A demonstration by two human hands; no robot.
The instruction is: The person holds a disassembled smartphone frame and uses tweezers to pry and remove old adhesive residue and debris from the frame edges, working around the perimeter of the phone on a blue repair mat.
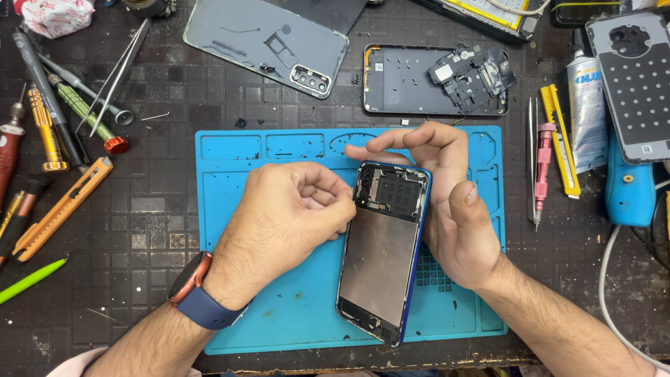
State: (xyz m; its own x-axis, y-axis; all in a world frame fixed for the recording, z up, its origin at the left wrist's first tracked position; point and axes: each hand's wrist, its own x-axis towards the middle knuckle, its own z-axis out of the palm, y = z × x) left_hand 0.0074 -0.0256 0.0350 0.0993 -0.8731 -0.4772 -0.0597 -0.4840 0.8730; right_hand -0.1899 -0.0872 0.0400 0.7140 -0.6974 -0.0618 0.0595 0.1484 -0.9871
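Carefully, right hand (453,202) gripped the phone (384,251) steady; left hand (293,216), clenched, pinched at its edge — best kept gentle.

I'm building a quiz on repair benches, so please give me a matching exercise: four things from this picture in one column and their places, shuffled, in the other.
Things:
1. opened phone
2. tweezers
3. box cutter
4. glue tube

Places:
A. far right, beside a yellow tool
B. on the blue mat, between left hand and right hand
C. upper left, across the screwdrivers
D. left of the mat, orange, lying diagonally

Pairs: 1-B, 2-C, 3-D, 4-A
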